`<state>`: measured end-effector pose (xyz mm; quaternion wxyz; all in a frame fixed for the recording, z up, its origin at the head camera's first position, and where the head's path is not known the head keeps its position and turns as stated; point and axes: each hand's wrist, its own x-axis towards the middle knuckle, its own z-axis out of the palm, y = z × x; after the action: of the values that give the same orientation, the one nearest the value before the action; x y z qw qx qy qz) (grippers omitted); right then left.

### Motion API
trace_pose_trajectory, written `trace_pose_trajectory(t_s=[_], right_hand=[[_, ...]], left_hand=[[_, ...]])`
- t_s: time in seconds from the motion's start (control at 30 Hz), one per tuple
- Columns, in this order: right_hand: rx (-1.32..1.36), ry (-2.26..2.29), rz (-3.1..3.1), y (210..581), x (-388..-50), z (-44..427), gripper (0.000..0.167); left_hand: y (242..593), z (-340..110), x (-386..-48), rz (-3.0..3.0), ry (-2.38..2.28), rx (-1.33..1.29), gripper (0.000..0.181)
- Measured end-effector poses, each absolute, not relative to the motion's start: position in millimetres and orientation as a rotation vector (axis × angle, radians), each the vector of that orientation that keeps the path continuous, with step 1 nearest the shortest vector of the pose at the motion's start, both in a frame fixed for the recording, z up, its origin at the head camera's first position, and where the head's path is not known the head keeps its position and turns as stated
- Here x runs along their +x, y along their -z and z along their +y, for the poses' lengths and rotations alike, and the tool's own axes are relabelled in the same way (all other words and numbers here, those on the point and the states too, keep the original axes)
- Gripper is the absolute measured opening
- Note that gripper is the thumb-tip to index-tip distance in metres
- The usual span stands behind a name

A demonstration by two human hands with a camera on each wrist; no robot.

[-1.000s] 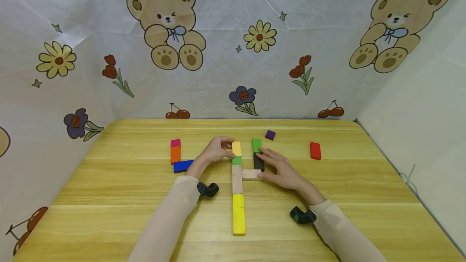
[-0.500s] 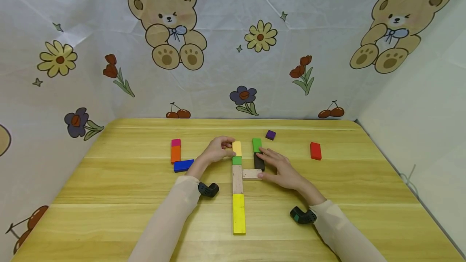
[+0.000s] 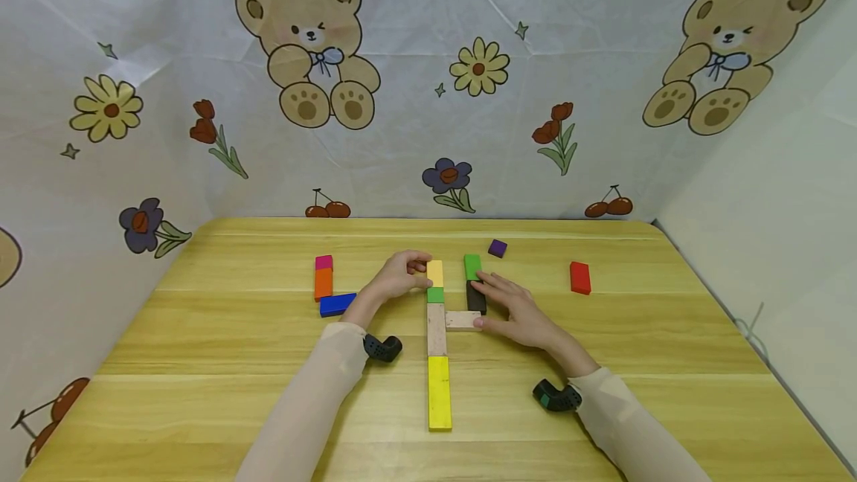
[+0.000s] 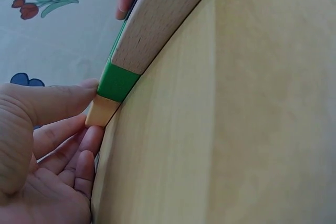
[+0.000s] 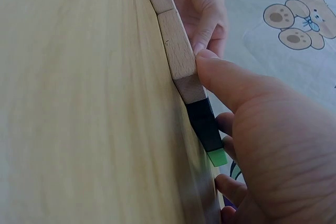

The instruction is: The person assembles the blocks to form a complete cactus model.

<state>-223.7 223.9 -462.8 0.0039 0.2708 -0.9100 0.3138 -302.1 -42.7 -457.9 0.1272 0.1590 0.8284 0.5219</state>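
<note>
In the head view, my left hand (image 3: 396, 277) pinches the pale yellow block (image 3: 435, 274) at the far end of an upright row. Below it in line lie a small green block (image 3: 435, 295), a bare wood block (image 3: 437, 329) and a long yellow block (image 3: 440, 394). My right hand (image 3: 521, 311) rests with fairly straight fingers on the other branch. Its thumb touches the short wood block (image 3: 463, 320), which juts right from the row; the fingertips are at the black block (image 3: 475, 297) and the green block (image 3: 472, 267) beyond it. The right wrist view shows the black block (image 5: 203, 124) against the wood.
Left on the wooden table (image 3: 201, 333) lie a pink block (image 3: 324, 262), an orange block (image 3: 323, 284) and a blue block (image 3: 337, 305). A purple block (image 3: 498, 248) sits at the back, a red block (image 3: 580, 278) at right. A printed cloth hangs behind.
</note>
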Motion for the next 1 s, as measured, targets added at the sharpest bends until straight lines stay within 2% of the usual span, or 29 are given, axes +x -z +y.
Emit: trace_pose_trajectory(t_s=[0.3,0.53,0.8,1.0], right_hand=[[0.849,-0.992,-2.852,462,-223,224,0.066],[0.853,-0.990,-2.847,463,-224,225,0.066],[0.846,-0.981,-2.861,463,-224,224,0.067],[0.839,-0.969,-2.866,465,-225,224,0.066]], left_hand=[[459,-43,-302,2.427,-1.524,0.473,0.052],[458,-51,-293,2.499,-1.586,0.545,0.063],[439,-63,-249,2.511,-1.412,0.775,0.075],[438,-67,-216,2.518,-1.252,0.846,0.078]])
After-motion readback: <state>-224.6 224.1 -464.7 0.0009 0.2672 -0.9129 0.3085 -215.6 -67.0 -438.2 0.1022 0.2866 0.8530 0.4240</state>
